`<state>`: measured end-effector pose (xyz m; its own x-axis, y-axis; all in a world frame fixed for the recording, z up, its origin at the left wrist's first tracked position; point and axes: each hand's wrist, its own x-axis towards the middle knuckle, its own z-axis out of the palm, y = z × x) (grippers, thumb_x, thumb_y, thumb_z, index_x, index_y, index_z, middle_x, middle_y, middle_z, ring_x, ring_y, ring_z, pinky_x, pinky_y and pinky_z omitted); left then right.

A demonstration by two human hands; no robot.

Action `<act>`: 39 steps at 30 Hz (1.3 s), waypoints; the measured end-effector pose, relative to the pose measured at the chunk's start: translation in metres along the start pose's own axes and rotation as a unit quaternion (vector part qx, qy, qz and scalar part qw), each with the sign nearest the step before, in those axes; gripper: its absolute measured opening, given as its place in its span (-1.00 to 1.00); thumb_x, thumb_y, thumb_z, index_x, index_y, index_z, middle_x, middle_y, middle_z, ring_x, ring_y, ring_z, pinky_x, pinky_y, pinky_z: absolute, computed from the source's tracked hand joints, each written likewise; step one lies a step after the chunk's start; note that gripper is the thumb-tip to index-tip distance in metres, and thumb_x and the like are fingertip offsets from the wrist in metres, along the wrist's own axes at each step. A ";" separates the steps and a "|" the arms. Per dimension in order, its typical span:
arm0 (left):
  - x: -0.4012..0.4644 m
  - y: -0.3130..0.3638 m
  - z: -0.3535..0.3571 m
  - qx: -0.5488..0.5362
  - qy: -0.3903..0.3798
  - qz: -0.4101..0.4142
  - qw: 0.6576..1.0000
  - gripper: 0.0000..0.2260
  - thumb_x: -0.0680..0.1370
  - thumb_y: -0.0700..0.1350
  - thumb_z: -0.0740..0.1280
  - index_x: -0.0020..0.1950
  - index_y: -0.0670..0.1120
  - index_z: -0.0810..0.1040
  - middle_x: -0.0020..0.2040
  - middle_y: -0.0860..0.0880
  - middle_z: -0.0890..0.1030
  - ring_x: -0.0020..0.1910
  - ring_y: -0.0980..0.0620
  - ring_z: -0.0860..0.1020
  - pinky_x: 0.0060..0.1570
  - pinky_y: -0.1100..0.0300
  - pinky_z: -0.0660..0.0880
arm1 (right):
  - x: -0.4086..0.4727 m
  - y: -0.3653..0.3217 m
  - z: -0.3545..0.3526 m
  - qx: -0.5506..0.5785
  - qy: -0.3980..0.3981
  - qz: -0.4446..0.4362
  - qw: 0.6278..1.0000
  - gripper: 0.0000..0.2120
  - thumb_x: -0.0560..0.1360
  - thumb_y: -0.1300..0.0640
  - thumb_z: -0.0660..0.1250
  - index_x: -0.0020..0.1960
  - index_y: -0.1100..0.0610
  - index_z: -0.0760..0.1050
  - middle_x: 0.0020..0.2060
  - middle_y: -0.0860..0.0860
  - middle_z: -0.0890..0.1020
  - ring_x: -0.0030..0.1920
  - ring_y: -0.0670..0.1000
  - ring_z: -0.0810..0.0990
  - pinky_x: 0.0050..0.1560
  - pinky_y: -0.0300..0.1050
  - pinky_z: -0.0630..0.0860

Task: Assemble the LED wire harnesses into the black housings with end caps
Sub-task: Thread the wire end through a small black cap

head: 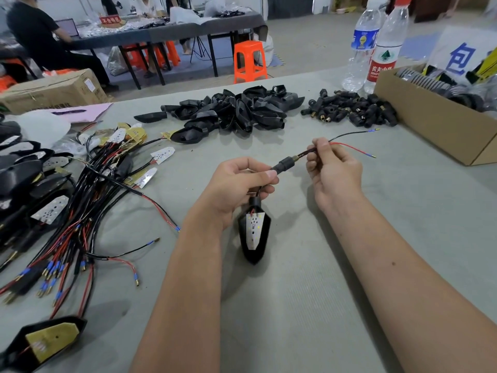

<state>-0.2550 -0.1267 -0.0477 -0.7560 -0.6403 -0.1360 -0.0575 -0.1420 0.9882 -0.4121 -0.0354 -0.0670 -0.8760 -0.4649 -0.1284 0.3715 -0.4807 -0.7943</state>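
My left hand (236, 184) grips a black end cap (284, 164) threaded on a wire harness. Below that hand hangs a pointed black housing (254, 232) with a white LED board (254, 227) seated inside it. My right hand (332, 168) pinches the harness wires (349, 141) just past the cap; a black and a red lead with blue-tipped ends stick out to the right. A heap of empty black housings (236, 110) lies at the table's far middle. Beside it sits a pile of black end caps (352, 109).
A tangle of LED harnesses (80, 211) and finished units covers the table's left side. A cardboard box (435, 122) of parts stands at the right, two water bottles (376, 44) behind it. An orange stool (248, 60) and a seated person (40, 36) are beyond the table.
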 end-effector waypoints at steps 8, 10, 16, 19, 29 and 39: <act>0.000 0.003 0.005 -0.071 0.052 0.006 0.996 -0.94 0.55 -0.28 0.44 -0.05 -0.20 0.59 -0.15 -0.17 0.71 -0.28 -0.06 0.67 -0.25 0.18 0.63 | -0.007 0.004 0.003 -0.079 -0.100 0.010 0.992 -0.86 0.61 0.22 0.41 -0.14 0.19 0.58 -0.33 0.05 0.65 -0.38 -0.07 0.55 -0.36 -0.26 0.48; 0.000 0.002 0.006 -0.066 0.055 -0.003 0.996 -0.92 0.56 -0.23 0.46 -0.05 -0.20 0.59 -0.15 -0.16 0.72 -0.28 -0.04 0.67 -0.27 0.20 0.62 | -0.007 0.004 0.003 -0.085 -0.097 0.003 0.992 -0.89 0.62 0.22 0.40 -0.10 0.17 0.56 -0.32 0.04 0.66 -0.36 -0.06 0.59 -0.36 -0.25 0.50; 0.000 0.001 0.003 -0.042 0.034 -0.019 0.998 -0.90 0.55 -0.27 0.45 -0.02 -0.28 0.58 -0.22 -0.16 0.69 -0.31 -0.05 0.65 -0.28 0.20 0.59 | -0.007 0.002 0.003 -0.011 -0.033 0.004 0.999 -0.85 0.65 0.24 0.34 -0.10 0.17 0.49 -0.33 0.06 0.68 -0.38 -0.07 0.64 -0.37 -0.28 0.53; -0.001 0.001 0.001 -0.058 0.036 -0.027 0.997 -0.91 0.56 -0.26 0.44 -0.07 -0.24 0.56 -0.22 -0.15 0.68 -0.32 -0.07 0.64 -0.28 0.17 0.61 | -0.004 -0.001 0.002 0.053 0.024 0.013 0.998 -0.87 0.65 0.26 0.34 -0.09 0.17 0.50 -0.38 0.02 0.66 -0.39 -0.07 0.64 -0.36 -0.29 0.55; -0.001 0.000 0.008 -0.059 0.049 -0.003 0.997 -0.86 0.62 -0.18 0.40 0.04 -0.27 0.59 -0.08 -0.22 0.71 -0.20 -0.15 0.68 -0.02 0.00 0.64 | -0.003 0.007 0.000 -0.155 -0.163 0.010 0.974 -0.83 0.61 0.15 0.42 -0.14 0.18 0.66 -0.30 0.09 0.69 -0.34 -0.04 0.60 -0.32 -0.25 0.51; 0.003 -0.004 -0.002 0.025 0.081 0.040 0.996 -0.84 0.59 -0.11 0.44 0.01 -0.22 0.68 -0.10 -0.11 0.75 -0.25 0.00 0.64 -0.18 0.16 0.59 | -0.005 0.006 0.002 -0.118 -0.112 -0.011 0.987 -0.83 0.64 0.18 0.37 -0.10 0.22 0.60 -0.25 0.11 0.70 -0.38 -0.02 0.61 -0.41 -0.23 0.48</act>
<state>-0.2555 -0.1292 -0.0522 -0.6453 -0.7615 -0.0616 -0.0355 -0.0507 0.9981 -0.4045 -0.0370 -0.0702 -0.7837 -0.6212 0.0045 0.2469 -0.3181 -0.9153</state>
